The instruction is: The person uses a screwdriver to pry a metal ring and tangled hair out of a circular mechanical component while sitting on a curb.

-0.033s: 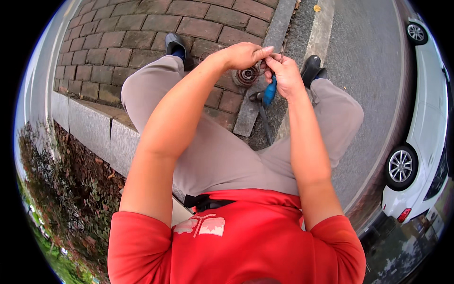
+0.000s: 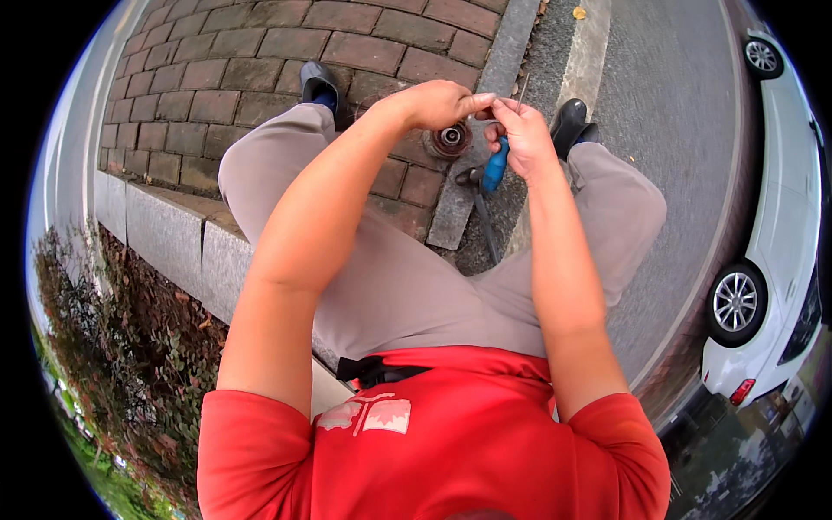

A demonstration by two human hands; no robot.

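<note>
My right hand is closed round a screwdriver with a blue handle. The handle sticks out below my palm, and a thin shaft rises past my fingers. My left hand reaches across with thumb and fingers pinched together, its tips meeting my right fingertips. Whatever is pinched there is too small to make out. Just under my hands, a round reddish-brown metal part with a ringed centre rests on the paving by the kerb. Close below the blue handle lies a hammer-like tool with a dark head and grey shaft.
My legs are spread on either side, with dark shoes on the brick paving and at the road's edge. A kerb divides bricks from asphalt. White car stands at right; shrubs grow behind a stone border at left.
Both hands have shifted very slightly, with their fingertips still together. More of the round metal part shows beneath them. The screwdriver stays in my right hand.
</note>
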